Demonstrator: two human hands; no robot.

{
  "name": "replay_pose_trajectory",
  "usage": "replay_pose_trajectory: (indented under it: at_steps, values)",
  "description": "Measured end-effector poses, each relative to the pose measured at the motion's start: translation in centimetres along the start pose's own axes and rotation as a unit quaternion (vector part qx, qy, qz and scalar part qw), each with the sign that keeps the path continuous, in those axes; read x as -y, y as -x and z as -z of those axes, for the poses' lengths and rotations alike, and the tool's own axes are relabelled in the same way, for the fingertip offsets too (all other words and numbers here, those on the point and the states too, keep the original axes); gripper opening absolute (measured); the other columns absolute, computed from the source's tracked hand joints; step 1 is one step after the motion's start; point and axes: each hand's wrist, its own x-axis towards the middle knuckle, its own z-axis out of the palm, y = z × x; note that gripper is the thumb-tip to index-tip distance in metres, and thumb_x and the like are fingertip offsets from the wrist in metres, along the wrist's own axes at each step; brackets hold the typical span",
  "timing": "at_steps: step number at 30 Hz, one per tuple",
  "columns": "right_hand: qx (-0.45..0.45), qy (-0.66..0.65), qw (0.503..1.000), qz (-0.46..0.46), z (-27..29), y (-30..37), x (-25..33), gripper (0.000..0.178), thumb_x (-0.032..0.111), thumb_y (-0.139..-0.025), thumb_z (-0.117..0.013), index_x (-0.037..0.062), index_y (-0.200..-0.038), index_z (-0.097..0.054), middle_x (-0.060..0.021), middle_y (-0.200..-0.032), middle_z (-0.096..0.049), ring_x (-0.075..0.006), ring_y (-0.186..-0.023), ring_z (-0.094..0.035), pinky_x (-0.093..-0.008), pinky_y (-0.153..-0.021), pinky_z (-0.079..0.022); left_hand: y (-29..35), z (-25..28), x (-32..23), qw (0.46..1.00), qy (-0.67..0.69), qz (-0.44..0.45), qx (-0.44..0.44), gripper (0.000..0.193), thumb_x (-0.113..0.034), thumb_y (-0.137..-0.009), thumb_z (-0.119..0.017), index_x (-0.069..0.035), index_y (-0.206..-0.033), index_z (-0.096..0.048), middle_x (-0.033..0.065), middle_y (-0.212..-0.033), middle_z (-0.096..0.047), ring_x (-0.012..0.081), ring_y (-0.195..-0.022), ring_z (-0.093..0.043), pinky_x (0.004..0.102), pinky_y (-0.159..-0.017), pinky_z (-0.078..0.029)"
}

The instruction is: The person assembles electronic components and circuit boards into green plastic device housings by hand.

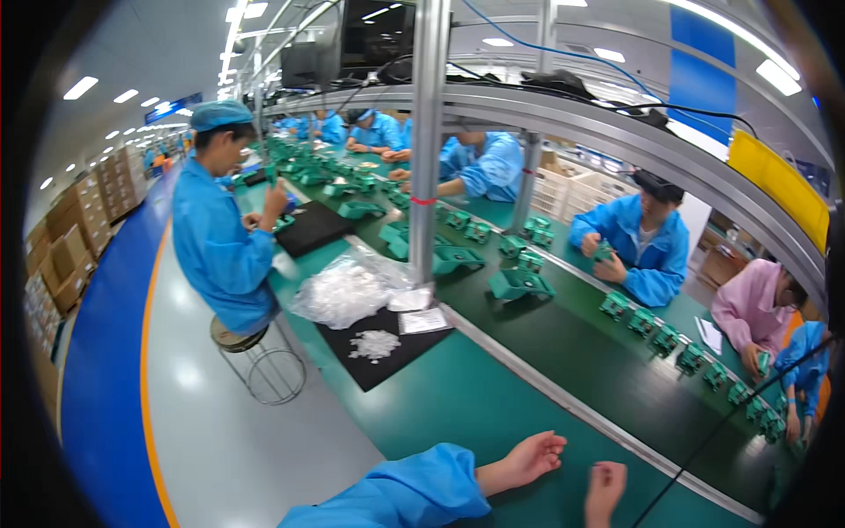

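My left hand [531, 458] reaches in from a blue sleeve over the green worktop [519, 407]. Its fingers are loosely bent and a little apart, and nothing shows in them. Just right of it, not touching, my right hand [606, 489] is raised with its fingers folded in; whether anything is inside cannot be seen. Farther off to the left, a black mat [374, 380] carries a pile of small white pieces [374, 345]. A clear plastic bag full of white pieces [339, 289] rests at the mat's far side, beside a white labelled packet [423, 321].
A metal rail [528, 376] separates my worktop from a dark conveyor belt [581, 352] bearing rows of green assemblies [666, 339]. A metal post [427, 176] rises beyond the mat. A co-worker in blue [220, 229] stands at left near a stool [255, 352]; others work across the belt.
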Motion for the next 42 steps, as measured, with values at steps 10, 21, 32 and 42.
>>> replay_pose_trajectory:
  at_steps: [10, 21, 32, 42]
  values:
    - [0.1, 0.233, 0.931, 0.262, -6.3, -2.8, 3.1, 0.009, 0.021, -0.062, -0.063, 0.0159, -0.069, -0.061, 0.0, -0.099, -0.051, -0.027, -0.096, -0.04, -0.0409, -0.077, -0.033, 0.1, 0.7, -0.7, 0.998, 0.003, -0.041, -0.046, 0.024, -0.02, -0.088, -0.034, -0.001, -0.087, -0.048, 0.0077, -0.081, -0.052, 0.0176, -0.075, -0.053, 0.0277, -0.07, -0.044]
    - [0.198, 0.102, 0.949, 0.224, -7.3, -4.0, 2.1, 0.009, 0.015, -0.062, -0.063, 0.0118, -0.071, -0.061, -0.0034, -0.1, -0.053, -0.0266, -0.093, -0.046, -0.0377, -0.077, -0.039, -0.1, 1.4, -1.1, 0.998, -0.007, -0.057, -0.032, 0.026, -0.018, -0.089, -0.03, 0.001, -0.094, -0.047, 0.0092, -0.091, -0.053, 0.0182, -0.085, -0.053, 0.0291, -0.077, -0.044]
    - [0.251, 0.078, 0.945, 0.195, -6.9, -4.3, 1.8, 0.009, 0.017, -0.067, -0.059, 0.0113, -0.074, -0.058, -0.002, -0.097, -0.054, -0.024, -0.09, -0.047, -0.0364, -0.075, -0.04, 0.2, 1.1, -1.2, 1.0, -0.003, -0.03, -0.009, 0.038, -0.031, -0.09, -0.027, 0.001, -0.098, -0.046, 0.0101, -0.092, -0.053, 0.0198, -0.087, -0.052, 0.031, -0.077, -0.043]
    - [0.092, -0.133, 0.979, 0.128, -6.7, -4.7, 1.6, 0.013, 0.005, -0.063, -0.065, 0.0031, -0.069, -0.054, -0.0085, -0.081, -0.055, -0.0229, -0.077, -0.054, -0.0306, -0.068, -0.042, 1.5, -1.2, -0.9, 0.996, -0.073, -0.006, -0.042, 0.017, -0.016, -0.088, -0.04, -0.003, -0.095, -0.049, 0.0039, -0.087, -0.052, 0.0131, -0.085, -0.05, 0.0286, -0.086, -0.039]
